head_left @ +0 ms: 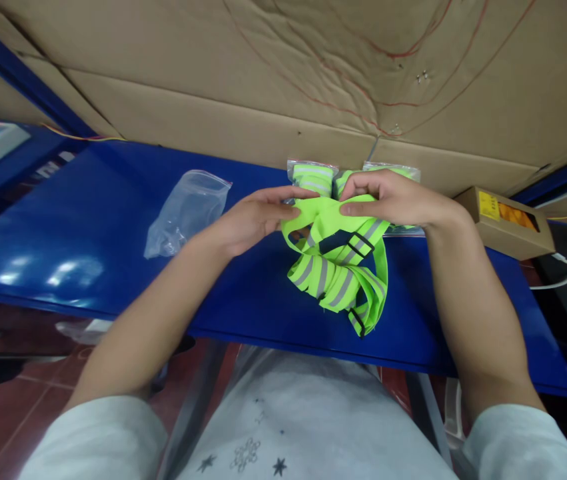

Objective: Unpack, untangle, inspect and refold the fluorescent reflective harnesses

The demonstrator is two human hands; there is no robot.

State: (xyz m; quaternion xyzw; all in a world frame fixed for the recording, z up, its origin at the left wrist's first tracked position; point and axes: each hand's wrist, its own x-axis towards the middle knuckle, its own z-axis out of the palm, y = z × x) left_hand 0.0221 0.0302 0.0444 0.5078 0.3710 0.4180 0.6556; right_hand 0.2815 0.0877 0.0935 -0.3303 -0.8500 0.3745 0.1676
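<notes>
Brown cardboard (203,100) is standing behind the shiny blue table (253,293), and my left hand (250,220) and right hand (397,199) are pinching a bright green striped strap (330,280).

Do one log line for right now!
left hand: holding green strap; right hand: holding it too; nearby: plastic bag left, bagged straps behind, box right

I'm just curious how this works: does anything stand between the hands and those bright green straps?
Nothing visible: the left hand and right hand both grasp the green straps directly. The clear bag lies off to the left.
</notes>
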